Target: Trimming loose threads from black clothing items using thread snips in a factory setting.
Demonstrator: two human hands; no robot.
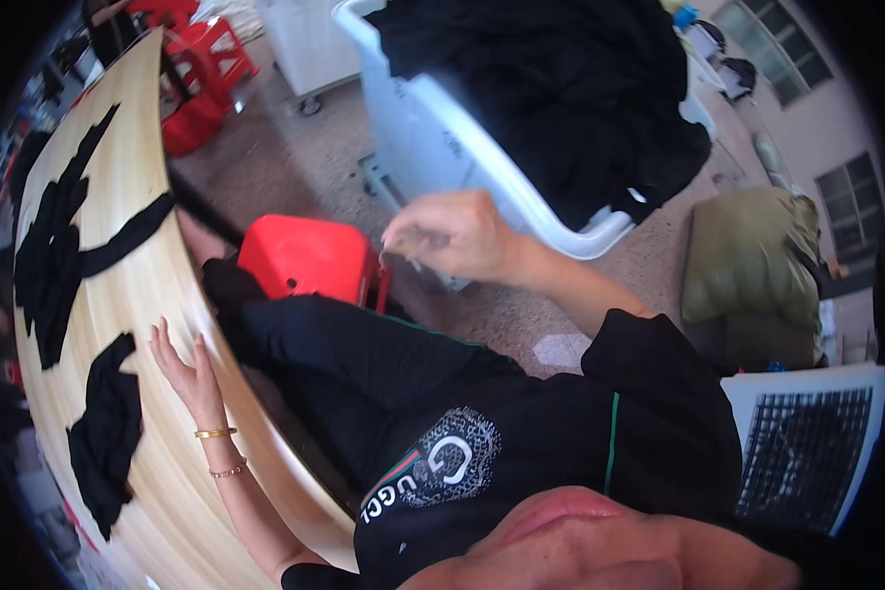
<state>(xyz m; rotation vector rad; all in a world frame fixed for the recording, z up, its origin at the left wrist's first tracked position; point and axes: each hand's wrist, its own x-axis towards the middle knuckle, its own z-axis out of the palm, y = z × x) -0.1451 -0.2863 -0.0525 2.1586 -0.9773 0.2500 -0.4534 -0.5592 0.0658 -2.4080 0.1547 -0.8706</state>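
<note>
My left hand (pixel 187 379), with a gold bangle and a thin bracelet at the wrist, is over the edge of the wooden table (pixel 192 472). Its fingers are stretched out and nothing is in them. Closest to it lies a crumpled black cloth piece (pixel 110 428) on the tabletop. Farther along the table is a larger heap of black cloth (pixel 57 256), with a strip (pixel 128 238) reaching toward the table edge. My right hand (pixel 457 236) is raised in the air with curled fingers. Something small may be pinched there, but I cannot make it out.
A red plastic stool (pixel 305 258) stands beside my legs. Behind it is a white wheeled bin (pixel 462 133) heaped with black cloth (pixel 541 88). Other red stools (pixel 216 59) stand past the table. A stuffed olive sack (pixel 747 261) and a white crate (pixel 806 442) are at the right.
</note>
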